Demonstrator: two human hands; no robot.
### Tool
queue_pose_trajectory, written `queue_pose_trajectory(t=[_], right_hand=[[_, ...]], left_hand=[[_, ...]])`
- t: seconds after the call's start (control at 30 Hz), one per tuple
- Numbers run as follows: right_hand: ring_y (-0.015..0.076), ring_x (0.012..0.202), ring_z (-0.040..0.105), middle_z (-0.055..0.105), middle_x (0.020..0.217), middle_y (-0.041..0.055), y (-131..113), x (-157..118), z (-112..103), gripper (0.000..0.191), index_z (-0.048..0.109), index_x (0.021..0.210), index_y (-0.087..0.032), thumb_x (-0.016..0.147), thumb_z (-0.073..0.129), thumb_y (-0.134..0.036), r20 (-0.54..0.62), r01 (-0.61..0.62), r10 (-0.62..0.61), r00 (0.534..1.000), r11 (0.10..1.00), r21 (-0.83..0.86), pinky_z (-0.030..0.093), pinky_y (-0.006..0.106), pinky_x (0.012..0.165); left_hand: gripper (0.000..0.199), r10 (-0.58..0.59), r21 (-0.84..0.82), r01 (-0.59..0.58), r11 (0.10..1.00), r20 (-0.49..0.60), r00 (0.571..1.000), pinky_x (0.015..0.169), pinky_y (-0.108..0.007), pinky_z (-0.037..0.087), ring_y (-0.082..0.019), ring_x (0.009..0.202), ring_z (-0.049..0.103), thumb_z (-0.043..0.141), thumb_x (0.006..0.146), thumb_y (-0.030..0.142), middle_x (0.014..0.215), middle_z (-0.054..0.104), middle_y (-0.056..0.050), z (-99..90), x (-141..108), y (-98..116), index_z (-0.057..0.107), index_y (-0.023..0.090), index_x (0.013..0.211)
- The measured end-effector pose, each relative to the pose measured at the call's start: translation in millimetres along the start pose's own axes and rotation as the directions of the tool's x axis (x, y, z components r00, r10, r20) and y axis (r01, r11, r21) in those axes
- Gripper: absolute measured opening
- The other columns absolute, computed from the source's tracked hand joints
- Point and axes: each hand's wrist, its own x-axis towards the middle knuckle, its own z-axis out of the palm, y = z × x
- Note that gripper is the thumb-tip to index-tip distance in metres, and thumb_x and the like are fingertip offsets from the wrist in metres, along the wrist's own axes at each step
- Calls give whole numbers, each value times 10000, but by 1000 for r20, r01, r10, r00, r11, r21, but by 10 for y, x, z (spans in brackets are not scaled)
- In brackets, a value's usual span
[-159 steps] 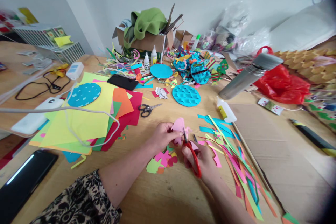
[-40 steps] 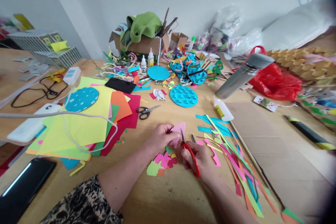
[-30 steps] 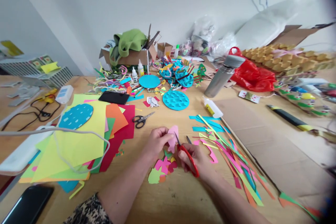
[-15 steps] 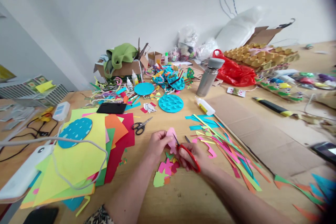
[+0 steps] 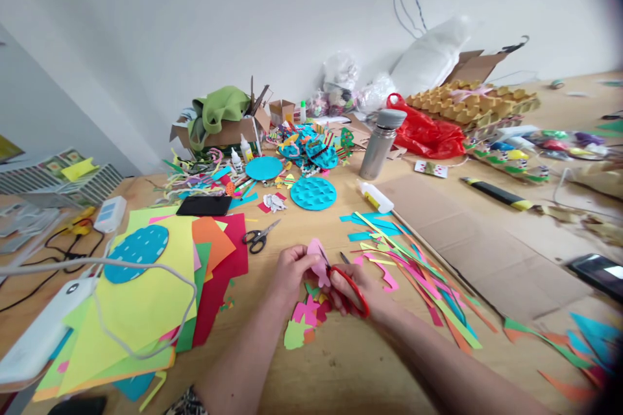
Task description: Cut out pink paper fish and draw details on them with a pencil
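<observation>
In the head view, my left hand (image 5: 294,268) pinches a pink paper cutout (image 5: 318,262) with a lobed lower end, between thumb and fingers. My right hand (image 5: 351,286) grips red-handled scissors (image 5: 363,301), whose dark blades lie at the cutout's right edge. Just below both hands is a small pile of cut paper shapes, with a pink piece (image 5: 306,308) and a lime green piece (image 5: 294,334) among them. Black-handled scissors (image 5: 257,240) lie on the table, beyond and left of my left hand.
Coloured paper sheets (image 5: 150,298) and a phone (image 5: 204,205) lie to the left. Blue paper discs (image 5: 313,194), a glue bottle (image 5: 376,197) and a steel flask (image 5: 378,152) stand or lie ahead. Paper strips (image 5: 428,279) and flat cardboard (image 5: 487,246) are on the right.
The scissor blades look more closed against the pink paper than before. Everything on the table has shifted slightly left in the view. Both hands keep their holds.
</observation>
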Motion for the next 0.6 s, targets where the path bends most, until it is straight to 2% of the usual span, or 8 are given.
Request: queue_pose_trajectory(t=[0.27,0.6], right_hand=[[87,368,415,515,477,-32,-33,-28,0,684,553,769,-181,723,495,-861,-14,-16,16,1000,1000,11,225,227,350],[81,366,420,511,493,-40,-2,-16,-8,639,552,752,-175,742,542,-814,-12,17,-17,1000,999,35,242,223,371]], left_hand=[[248,-7,-45,7,999,2,1000,435,-259,447,-142,411,550,775,576,308,519,614,-17,-4,-4,-37,594,145,622],[231,-15,-31,15,999,-9,1000,431,-241,420,-133,421,542,771,564,291,528,614,-30,3,-7,-20,619,123,613]])
